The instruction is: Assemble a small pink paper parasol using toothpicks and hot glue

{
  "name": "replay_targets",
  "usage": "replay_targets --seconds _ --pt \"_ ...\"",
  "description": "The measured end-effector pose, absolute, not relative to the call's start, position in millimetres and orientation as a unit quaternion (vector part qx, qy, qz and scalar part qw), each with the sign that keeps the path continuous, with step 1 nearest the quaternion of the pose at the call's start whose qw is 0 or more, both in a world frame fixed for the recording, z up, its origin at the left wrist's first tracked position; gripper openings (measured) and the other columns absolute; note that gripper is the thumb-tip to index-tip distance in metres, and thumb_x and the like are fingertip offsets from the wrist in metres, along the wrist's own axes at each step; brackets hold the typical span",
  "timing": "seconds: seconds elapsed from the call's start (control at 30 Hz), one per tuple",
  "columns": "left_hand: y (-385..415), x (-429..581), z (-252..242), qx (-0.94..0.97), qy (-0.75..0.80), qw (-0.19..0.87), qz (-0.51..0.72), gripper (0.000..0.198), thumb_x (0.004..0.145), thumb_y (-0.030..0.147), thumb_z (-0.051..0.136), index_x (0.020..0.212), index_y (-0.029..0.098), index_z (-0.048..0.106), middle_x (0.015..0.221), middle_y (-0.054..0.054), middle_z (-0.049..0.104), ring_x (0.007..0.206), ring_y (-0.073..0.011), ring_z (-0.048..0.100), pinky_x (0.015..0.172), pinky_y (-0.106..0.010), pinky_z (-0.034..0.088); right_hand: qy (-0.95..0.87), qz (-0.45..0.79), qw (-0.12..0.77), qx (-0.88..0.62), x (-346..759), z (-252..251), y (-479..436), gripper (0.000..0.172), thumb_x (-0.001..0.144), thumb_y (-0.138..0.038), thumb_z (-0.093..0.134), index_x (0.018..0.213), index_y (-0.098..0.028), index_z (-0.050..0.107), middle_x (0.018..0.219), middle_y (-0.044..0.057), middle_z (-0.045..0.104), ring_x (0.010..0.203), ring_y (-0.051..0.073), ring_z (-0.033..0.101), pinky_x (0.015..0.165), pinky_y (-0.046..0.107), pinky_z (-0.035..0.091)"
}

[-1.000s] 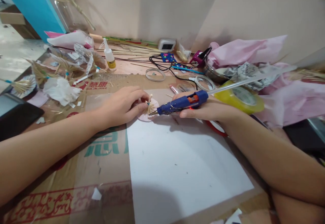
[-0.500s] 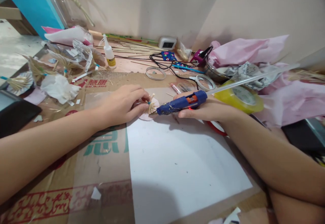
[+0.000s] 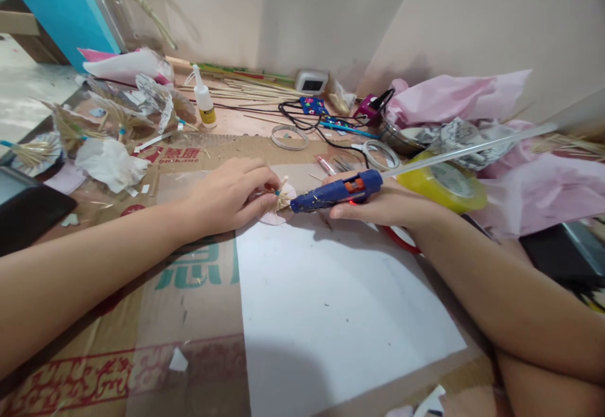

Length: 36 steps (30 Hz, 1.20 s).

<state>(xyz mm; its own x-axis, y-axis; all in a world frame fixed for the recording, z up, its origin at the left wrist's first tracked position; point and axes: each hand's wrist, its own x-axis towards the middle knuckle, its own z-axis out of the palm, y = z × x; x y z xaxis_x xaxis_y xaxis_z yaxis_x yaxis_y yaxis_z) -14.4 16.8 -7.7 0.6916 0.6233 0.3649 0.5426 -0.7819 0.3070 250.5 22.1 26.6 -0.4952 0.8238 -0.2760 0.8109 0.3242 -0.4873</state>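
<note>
Between the thumb and fingers of my left hand is a small bundle of thin sticks, tied with a blue band near its top. The bundle's splayed end rests on a round piece of pale paper. My right hand is wrapped round a blue hot glue gun, with a long clear glue stick running out of its back. The gun's nozzle points left and sits right by the base of the sticks; whether it touches is too small to tell. A white sheet lies below both hands.
Cardboard covers the work surface. At the left back are finished-looking stick-and-paper pieces and a glue bottle. Yellow tape, a metal bowl and pink paper crowd the right. Tape rings lie behind my hands.
Hardly anything differs. The glue gun and my right hand have shifted very slightly left; my left hand keeps its hold on the stick bundle.
</note>
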Motion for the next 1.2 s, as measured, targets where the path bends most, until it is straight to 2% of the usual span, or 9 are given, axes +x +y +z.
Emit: replay_targets --seconds 0.13,0.47,0.73,1.2 --pt "16.4 -14.2 -6.9 0.915 0.317 0.092 0.232 0.025 0.093 0.033 0.044 0.098 0.015 0.061 0.089 -0.005 0.062 0.086 -0.0204 0.057 0.079 -0.032 0.042 -0.796 0.328 -0.001 -0.509 251.7 26.0 23.1 0.054 0.068 -0.068 0.054 0.094 -0.024 0.071 0.084 0.002 0.072 0.082 0.025 0.067 0.071 0.032 0.053" --pt "16.6 -13.9 -6.3 0.915 0.322 0.092 0.225 0.026 0.093 0.034 0.043 0.099 0.016 0.060 0.090 -0.005 0.061 0.087 -0.0201 0.057 0.081 -0.032 0.042 -0.788 0.328 -0.013 -0.521 246.7 32.3 20.3 0.056 0.066 -0.067 0.054 0.095 -0.022 0.071 0.087 0.003 0.073 0.084 0.027 0.067 0.073 0.034 0.054" --pt "15.8 -13.7 -4.8 0.913 0.333 0.102 0.213 0.027 0.093 0.036 0.042 0.100 0.017 0.061 0.092 -0.006 0.062 0.089 -0.0208 0.057 0.082 -0.033 0.043 -0.799 0.336 -0.004 -0.498 247.8 32.0 21.8 0.052 0.068 -0.064 0.056 0.089 -0.020 0.071 0.084 0.005 0.073 0.081 0.027 0.067 0.070 0.034 0.053" --pt "16.3 -13.5 -6.0 0.914 0.328 0.100 0.217 0.026 0.093 0.035 0.043 0.100 0.016 0.061 0.093 -0.006 0.062 0.088 -0.0210 0.058 0.081 -0.033 0.043 -0.801 0.315 -0.008 -0.509 250.0 30.8 22.0 0.050 0.068 -0.065 0.058 0.094 -0.024 0.072 0.085 0.001 0.074 0.082 0.025 0.067 0.070 0.030 0.053"
